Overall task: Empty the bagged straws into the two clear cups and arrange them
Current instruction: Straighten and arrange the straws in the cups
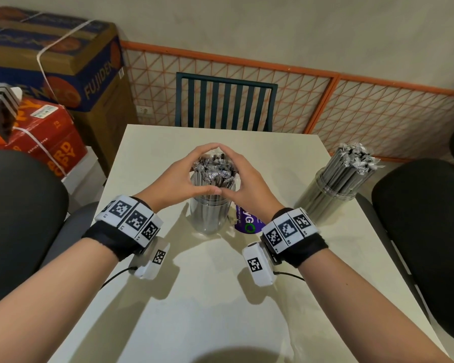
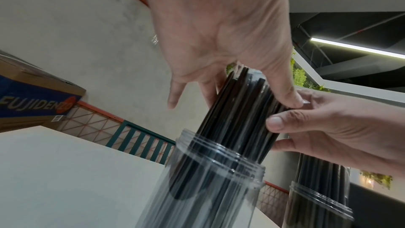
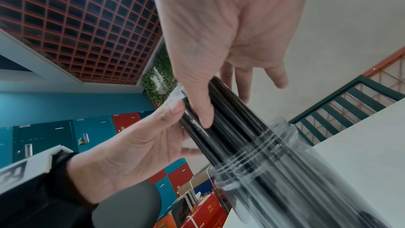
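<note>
Cream tabletop, teal chair past the far edge, orange mesh rail along the wall behind it. Near cup stands mid-table with its straws upright inside and well proud of the rim. Both my hands ring that bundle above the rim: left hand curled round from the left, right hand from the right, fingertips meeting at the far side, thumbs meeting at the near side. Wrist views show thumbs and fingers pressed on the dark straw shafts. Risks as I judge them: cup looks light and top-heavy, so a sideways squeeze or pull could tip it; uneven pressure could splay the bundle and drop straws over the rim; wrapper ends could snag on my fingers on release. Purple bag lies flat just behind the cup's right side and could slide under the base. Second cup sits full near the right edge, well apart, so a wide right elbow could clip it.
</note>
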The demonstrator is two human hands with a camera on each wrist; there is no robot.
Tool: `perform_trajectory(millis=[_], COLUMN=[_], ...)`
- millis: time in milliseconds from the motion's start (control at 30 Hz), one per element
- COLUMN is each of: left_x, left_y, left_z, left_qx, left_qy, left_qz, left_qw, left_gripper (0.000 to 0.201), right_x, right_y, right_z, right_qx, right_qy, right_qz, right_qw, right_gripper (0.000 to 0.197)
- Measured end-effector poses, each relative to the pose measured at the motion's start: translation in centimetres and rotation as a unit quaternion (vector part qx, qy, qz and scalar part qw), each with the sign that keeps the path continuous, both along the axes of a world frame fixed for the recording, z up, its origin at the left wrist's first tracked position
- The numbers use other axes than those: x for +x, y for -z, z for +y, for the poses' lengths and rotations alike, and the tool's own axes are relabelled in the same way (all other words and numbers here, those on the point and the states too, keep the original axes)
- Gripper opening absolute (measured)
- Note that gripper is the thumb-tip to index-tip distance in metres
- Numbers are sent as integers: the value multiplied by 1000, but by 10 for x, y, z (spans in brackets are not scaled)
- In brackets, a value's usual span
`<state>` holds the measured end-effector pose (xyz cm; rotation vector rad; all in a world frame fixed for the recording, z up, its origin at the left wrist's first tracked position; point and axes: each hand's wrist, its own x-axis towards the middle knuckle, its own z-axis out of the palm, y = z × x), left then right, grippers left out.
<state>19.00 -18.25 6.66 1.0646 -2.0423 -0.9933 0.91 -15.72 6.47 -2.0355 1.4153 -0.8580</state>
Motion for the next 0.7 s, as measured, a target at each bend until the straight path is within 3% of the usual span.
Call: perform_trajectory(millis=[200,400,500,600,700], left_x=[2,1,1,-3,-8], left_y=[7,9,15,16,9], left_z=[1,0,-2,-2,-1], left_qx=[-8,54,77,94,59], left_qy=[-17,-47,-38,-41,-66], left_qz=[1,45,36,12,-16], left_qw=[1000,996,996,995,996], left_gripper=[60,97,100,84,64], right_x=[0,-1,2,8,8], right_y=[4,2,9,19,20], right_z=[-1,4,8,6,2], right_qx=[-27,85,120,118,91], right_qy=[4,36,55,67,78], right_qz=[30,-75,-83,-81,-88], right_qw=[999,993,988,987,989], right_gripper=[66,100,105,93,72])
